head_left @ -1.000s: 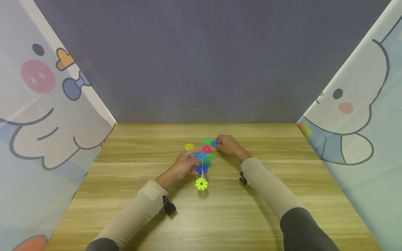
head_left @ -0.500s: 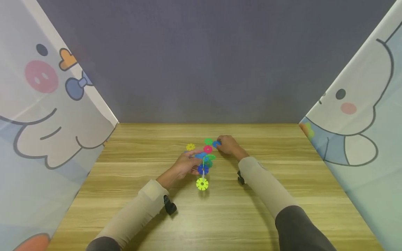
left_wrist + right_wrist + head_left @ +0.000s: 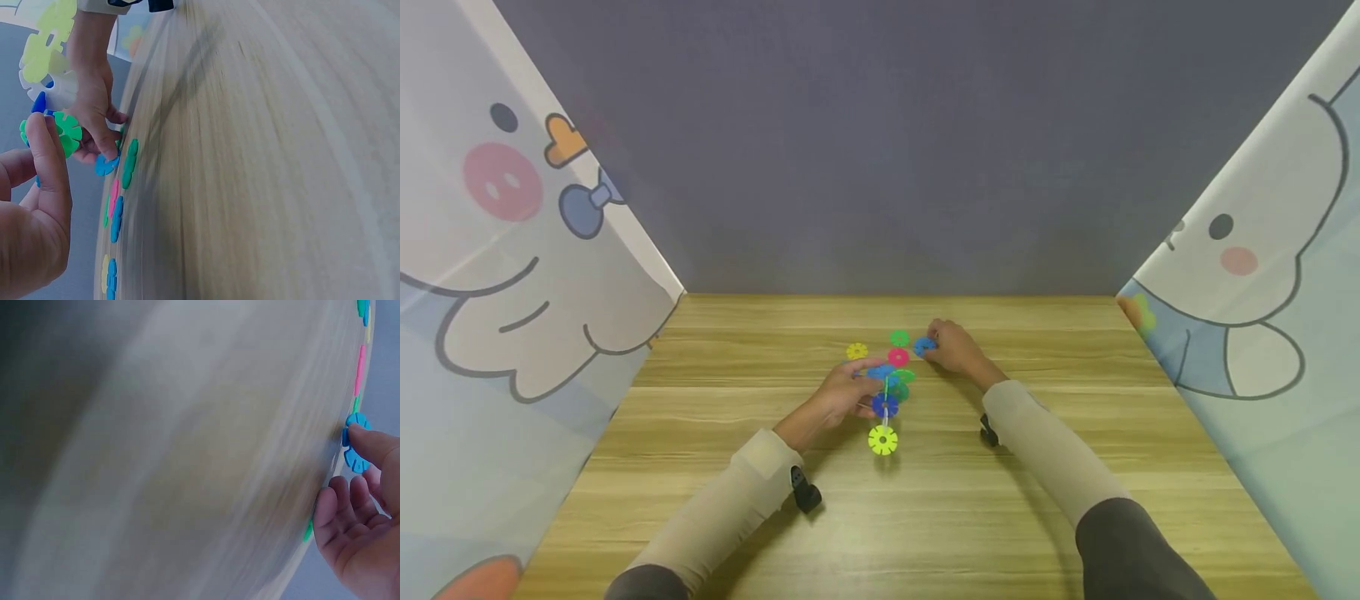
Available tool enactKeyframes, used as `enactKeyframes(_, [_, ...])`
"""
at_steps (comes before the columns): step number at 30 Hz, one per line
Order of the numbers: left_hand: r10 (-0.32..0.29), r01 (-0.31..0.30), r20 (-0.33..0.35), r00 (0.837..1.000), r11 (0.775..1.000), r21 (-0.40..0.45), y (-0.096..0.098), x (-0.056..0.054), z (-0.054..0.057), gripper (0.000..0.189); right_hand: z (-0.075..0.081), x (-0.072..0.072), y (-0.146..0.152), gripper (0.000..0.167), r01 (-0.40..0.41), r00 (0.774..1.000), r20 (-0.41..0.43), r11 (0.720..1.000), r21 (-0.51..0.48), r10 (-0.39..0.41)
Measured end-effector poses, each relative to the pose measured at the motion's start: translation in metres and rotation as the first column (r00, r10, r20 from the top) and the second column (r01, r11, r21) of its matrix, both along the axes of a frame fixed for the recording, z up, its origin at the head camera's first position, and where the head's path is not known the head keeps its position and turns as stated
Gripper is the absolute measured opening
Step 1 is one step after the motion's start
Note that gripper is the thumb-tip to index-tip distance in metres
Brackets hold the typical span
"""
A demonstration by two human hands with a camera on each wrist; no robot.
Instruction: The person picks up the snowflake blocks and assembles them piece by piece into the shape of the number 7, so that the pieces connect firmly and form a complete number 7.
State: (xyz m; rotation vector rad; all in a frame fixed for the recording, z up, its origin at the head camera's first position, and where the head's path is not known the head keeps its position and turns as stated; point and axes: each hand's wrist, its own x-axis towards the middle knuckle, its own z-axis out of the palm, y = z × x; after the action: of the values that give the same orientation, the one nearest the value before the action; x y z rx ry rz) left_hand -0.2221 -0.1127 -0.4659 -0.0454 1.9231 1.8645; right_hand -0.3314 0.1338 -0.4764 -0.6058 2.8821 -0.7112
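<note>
My left hand (image 3: 835, 396) holds a chain of slotted plastic discs above the table. In the head view the chain shows a dark blue disc (image 3: 883, 406) and, at its near end, a yellow-green disc (image 3: 883, 442). The left wrist view adds a white disc (image 3: 61, 92) and a green disc (image 3: 70, 134) beside the fingertips. My right hand (image 3: 957, 348) pinches a light blue slotted disc (image 3: 922, 345) between thumb and fingers at the right of the loose discs. That disc stands tilted at the thumb (image 3: 369, 440) in the right wrist view.
Loose discs lie on the wooden table (image 3: 760, 333): a yellow disc (image 3: 857, 352), a green disc (image 3: 899, 338), a pink disc (image 3: 898, 357) and several more, partly behind the left hand. A grey wall (image 3: 895, 167) rises behind; printed panels flank both sides.
My right hand has moved slightly right with the light blue disc, more of which now shows. My left hand and the chain stay nearly still.
</note>
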Motion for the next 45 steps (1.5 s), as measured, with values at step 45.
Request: enactKeyframes(45, [0.021, -0.022, 0.007, 1.0, 0.999, 0.032, 0.005, -0.002, 0.003, 0.062, 0.016, 0.052, 0.03, 0.028, 0.009, 0.887, 0.405, 0.87, -0.494, 0.221])
